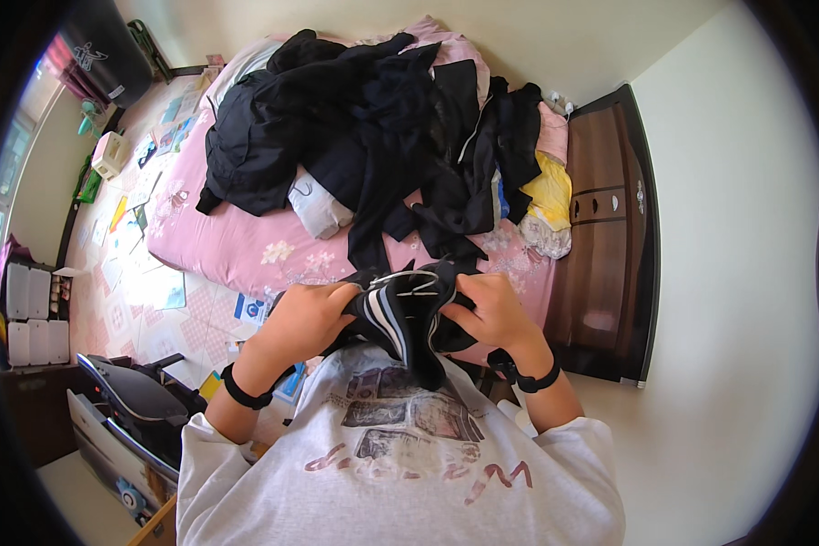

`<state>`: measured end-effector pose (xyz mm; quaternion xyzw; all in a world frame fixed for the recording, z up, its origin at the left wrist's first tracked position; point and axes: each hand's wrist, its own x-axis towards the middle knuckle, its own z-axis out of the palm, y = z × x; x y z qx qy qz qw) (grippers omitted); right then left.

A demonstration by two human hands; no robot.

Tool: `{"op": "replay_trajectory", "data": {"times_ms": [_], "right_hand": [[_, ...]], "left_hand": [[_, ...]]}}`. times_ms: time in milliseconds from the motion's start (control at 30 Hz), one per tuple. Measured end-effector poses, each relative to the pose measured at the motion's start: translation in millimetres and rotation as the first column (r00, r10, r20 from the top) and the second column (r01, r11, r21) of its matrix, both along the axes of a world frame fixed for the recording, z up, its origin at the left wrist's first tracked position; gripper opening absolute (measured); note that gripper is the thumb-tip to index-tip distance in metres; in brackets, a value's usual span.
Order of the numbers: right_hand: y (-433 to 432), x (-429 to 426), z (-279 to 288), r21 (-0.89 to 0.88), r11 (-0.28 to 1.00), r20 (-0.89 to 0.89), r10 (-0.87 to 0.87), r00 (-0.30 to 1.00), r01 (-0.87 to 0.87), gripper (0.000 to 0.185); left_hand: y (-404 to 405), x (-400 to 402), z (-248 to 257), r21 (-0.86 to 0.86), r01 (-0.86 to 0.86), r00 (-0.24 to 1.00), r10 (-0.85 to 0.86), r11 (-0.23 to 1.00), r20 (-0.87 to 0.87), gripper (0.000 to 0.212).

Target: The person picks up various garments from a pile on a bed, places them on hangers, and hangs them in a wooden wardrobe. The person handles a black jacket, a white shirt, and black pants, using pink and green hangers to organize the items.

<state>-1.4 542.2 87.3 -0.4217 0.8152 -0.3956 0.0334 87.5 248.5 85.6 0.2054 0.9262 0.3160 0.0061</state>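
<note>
Close to my body I hold a black garment with grey and white stripes (390,321) between both hands. My left hand (317,314) grips its left side, thumb and fingers closed on the cloth. On the right side, my right hand (488,308) pinches the black cloth. Pale curved hanger wire (413,276) shows at the garment's top, between the hands; how it sits in the cloth is partly hidden. Beyond lies a heap of black clothes (327,116) on the pink floral bed (246,239). A grey-white folded cloth (319,208) with a hanger hook on it pokes out below the heap.
A yellow cloth (549,191) lies at the bed's right, beside a dark wooden headboard (600,239). Papers (170,290) are scattered over the tiled floor at the left. An office chair (136,389) stands at the lower left, and white drawers (37,341) are behind it.
</note>
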Motion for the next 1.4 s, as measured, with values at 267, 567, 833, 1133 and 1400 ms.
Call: {"op": "replay_trajectory", "data": {"times_ms": [267,567,833,1133,1400], "right_hand": [[34.6,-15.5,-10.2,-0.018,0.999,0.030,-0.044,0.999,0.044,0.030],[55.1,-17.0,-16.7,-0.065,0.994,0.022,-0.091,0.996,0.092,0.026],[38.2,-1.3,-14.6,-0.057,0.985,-0.155,-0.172,0.973,0.165,0.034],[-3.3,8.8,8.5,-0.029,0.999,-0.296,-0.033,0.955,0.025,0.022],[-27.2,10.5,15.4,-0.101,0.995,-0.166,-0.009,0.986,-0.008,0.016]], "left_hand": [[-33.1,8.3,0.2,0.073,-0.078,0.981,0.090,0.994,-0.170,0.025],[-44.8,7.0,15.1,0.124,-0.067,0.940,0.104,0.990,-0.325,0.023],[-33.0,9.0,19.9,0.127,-0.167,0.959,0.191,0.978,-0.210,0.034],[-12.5,-1.7,17.9,0.141,0.043,0.980,-0.015,0.989,-0.197,0.043],[-8.4,-7.3,27.6,0.310,0.053,0.996,-0.071,0.949,0.046,0.037]]}}
